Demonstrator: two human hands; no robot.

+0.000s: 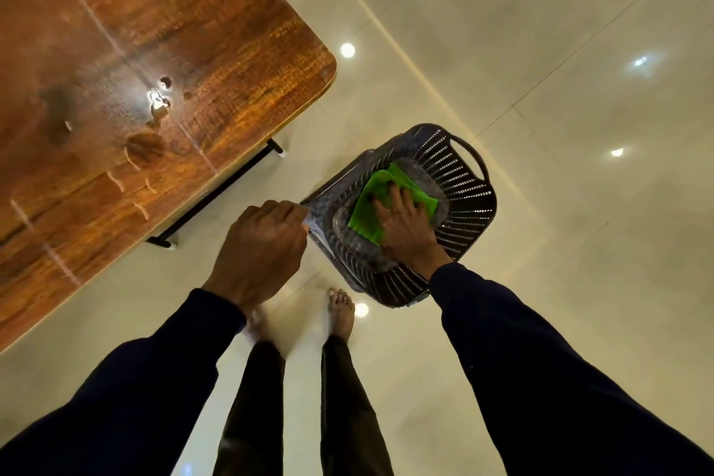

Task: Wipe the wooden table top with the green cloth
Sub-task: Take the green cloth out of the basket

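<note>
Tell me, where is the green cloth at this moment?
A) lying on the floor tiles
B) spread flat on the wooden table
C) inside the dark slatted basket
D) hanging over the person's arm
C: the green cloth lies inside the basket, on top of a grey cloth, and the right hand rests on it with fingers spread.

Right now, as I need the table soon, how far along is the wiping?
Nothing wiped yet: the wooden table top shows wet spots. The right hand touches the green cloth in the basket, held by the left hand. All wiping remains.
</note>
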